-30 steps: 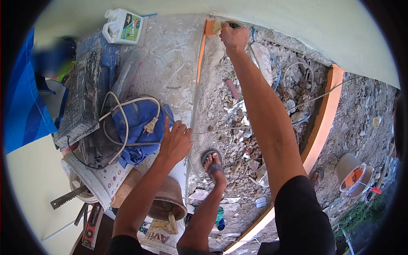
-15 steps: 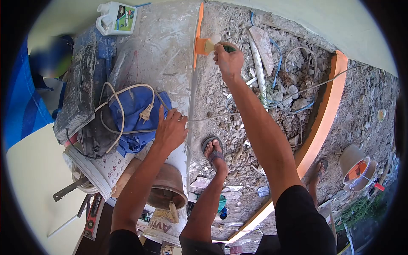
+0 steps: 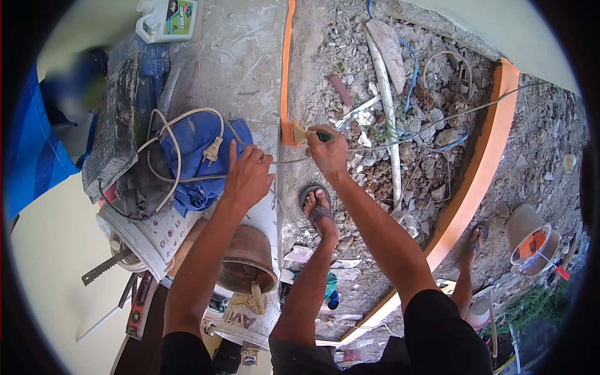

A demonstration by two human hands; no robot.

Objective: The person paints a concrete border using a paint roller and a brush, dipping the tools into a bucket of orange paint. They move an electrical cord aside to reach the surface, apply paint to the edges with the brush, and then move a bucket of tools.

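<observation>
My right hand [image 3: 327,153] is closed around the green handle of a paintbrush [image 3: 299,133]. Orange paint coats its bristles, which touch the edge of a grey concrete ledge [image 3: 240,69]. From the brush an orange painted stripe [image 3: 287,69] runs up that edge to the top of the view. My left hand [image 3: 249,175] rests on the ledge, fingers apart, beside a blue cloth [image 3: 195,150]. A grey cable [image 3: 294,160] passes under or by its fingers; the exact contact is hidden. On the cloth lies a cream plug [image 3: 212,150].
A coolant jug [image 3: 167,22] stands at the upper left, above a dusty black case [image 3: 112,119]. A brown bucket [image 3: 249,259] lies tipped near my left forearm. Rubble [image 3: 431,125] fills the ground inside a curved orange border [image 3: 484,150]. A second bucket [image 3: 525,231] stands at right.
My right hand has drawn the brush down along the ledge edge, towards my left hand, and the orange stripe is longer. My left hand has stayed nearly still.
</observation>
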